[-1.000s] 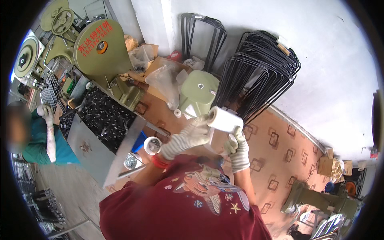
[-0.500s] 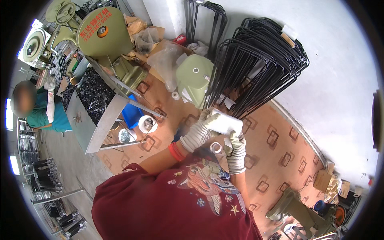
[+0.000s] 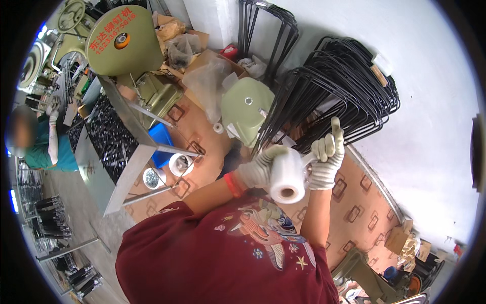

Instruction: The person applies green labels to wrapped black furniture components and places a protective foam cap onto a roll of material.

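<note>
A roll of whitish see-through plastic film (image 3: 287,172) is in front of my chest, its cardboard core facing down toward me. My left hand (image 3: 259,168), in a pale striped work glove, is wrapped round the roll's left side. My right hand (image 3: 326,161), gloved alike, is just right of the roll with its index finger pointing up and the other fingers curled. A narrow strip of film runs from the roll into those curled fingers. Beyond my hands, a thick bundle of black bent metal frames (image 3: 339,81) leans against the white wall.
A metal-edged table (image 3: 144,157) heaped with small black parts is at left, white buckets (image 3: 180,164) and a blue bin (image 3: 161,147) beneath. Green machines (image 3: 248,109) stand ahead and at lower right. A person in green (image 3: 43,147) works at far left.
The roll has been turned so its core end faces me. My right hand has moved up and right, drawing a strip of film away, with its index finger now raised.
</note>
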Demonstrator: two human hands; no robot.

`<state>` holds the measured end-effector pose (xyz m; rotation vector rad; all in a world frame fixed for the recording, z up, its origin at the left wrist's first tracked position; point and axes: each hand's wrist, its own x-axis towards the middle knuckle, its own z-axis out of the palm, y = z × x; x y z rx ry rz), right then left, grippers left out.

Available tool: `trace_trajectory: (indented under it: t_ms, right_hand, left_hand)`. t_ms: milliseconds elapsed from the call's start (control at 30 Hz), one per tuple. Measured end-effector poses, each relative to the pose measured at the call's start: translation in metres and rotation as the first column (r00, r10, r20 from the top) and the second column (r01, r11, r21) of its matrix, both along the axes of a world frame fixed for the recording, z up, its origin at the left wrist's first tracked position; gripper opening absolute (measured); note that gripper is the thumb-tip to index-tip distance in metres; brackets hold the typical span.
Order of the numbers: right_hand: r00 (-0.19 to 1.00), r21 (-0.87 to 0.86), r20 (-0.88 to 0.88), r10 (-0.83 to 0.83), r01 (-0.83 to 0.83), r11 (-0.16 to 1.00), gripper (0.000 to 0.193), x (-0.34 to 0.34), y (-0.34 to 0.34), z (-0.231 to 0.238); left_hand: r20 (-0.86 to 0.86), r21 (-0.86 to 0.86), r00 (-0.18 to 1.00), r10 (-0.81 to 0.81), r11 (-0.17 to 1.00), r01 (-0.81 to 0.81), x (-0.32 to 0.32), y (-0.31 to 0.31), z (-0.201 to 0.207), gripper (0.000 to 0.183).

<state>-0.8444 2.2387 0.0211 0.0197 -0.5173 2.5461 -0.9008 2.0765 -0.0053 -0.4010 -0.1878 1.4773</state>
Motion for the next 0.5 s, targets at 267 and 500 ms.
trace_trajectory:
  t_ms: [267,500]
  right_hand:
    - [0.799,0.623,0.521,-0.300,-0.116,0.773,0.042,-0.122,0.003,-0.018]
    - [0.791,0.267,0.609,0.058,-0.273,0.924,0.049,-0.207,-0.037,-0.064]
  left_hand:
    - [-0.648,-0.021,0.756,0.093,0.990,-0.139,-0.159,0.016,-0.003,0.044]
    - [-0.631,-0.056,0.775,0.044,0.993,-0.102,-0.265,0.021,0.002,0.042]
